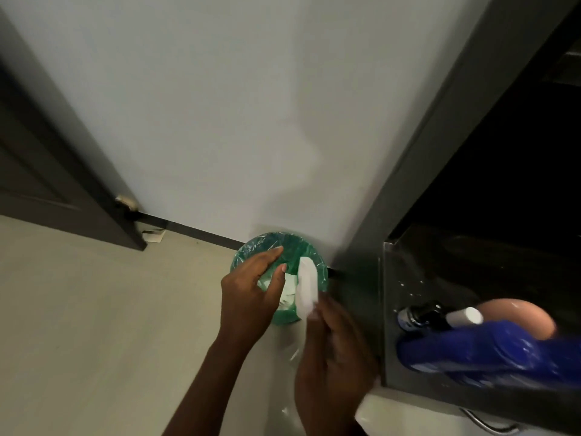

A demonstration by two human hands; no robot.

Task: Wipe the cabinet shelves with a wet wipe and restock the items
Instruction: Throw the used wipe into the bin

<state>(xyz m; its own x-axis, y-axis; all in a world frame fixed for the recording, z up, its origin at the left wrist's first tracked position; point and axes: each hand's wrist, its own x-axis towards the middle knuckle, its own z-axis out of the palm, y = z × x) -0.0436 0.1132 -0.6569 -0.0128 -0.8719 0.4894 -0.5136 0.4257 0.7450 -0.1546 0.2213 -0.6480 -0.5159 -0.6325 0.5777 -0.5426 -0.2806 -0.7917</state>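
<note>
Blurred right hand, lower centre, pinches a limp white wipe; left hand hangs relaxed over crinkly green-lined bin.

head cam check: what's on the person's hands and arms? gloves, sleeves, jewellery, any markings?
Both are bare. The left hand and right hand have no gloves, and no rings show. The left forearm is uncovered down to the frame edge, with no sleeve, watch or band. The right wrist is also bare where it shows. The frame is slightly blurred, so fine marks can't be ruled out.
</note>
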